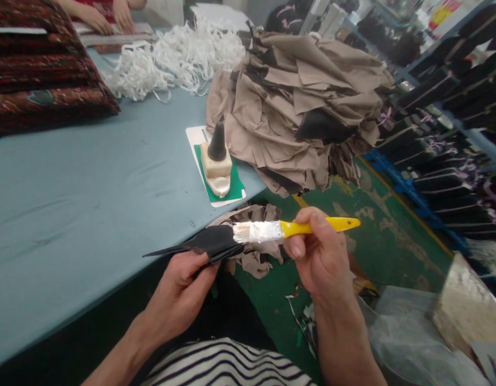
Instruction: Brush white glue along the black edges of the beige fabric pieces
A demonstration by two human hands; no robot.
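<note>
My right hand (318,252) grips the yellow handle of a paintbrush (294,229), its bristles and ferrule coated in white. The bristle tip meets the end of a stack of black fabric pieces (215,240), or lies just over it. Pinched in my left hand (185,289), that stack hangs at the table's near edge. Just beyond it, a white bottle with a black cone-shaped nozzle (217,163) rests on a green and white card (236,187) on the table.
A blue-grey table (90,198) spans the left. On it lie a heap of beige and black fabric (304,102), tangled white strips (183,56) and dark patterned fabric (50,102). Another person's hands (111,19) work at the back. Loaded shelves (428,145) and a plastic bag (408,327) are right.
</note>
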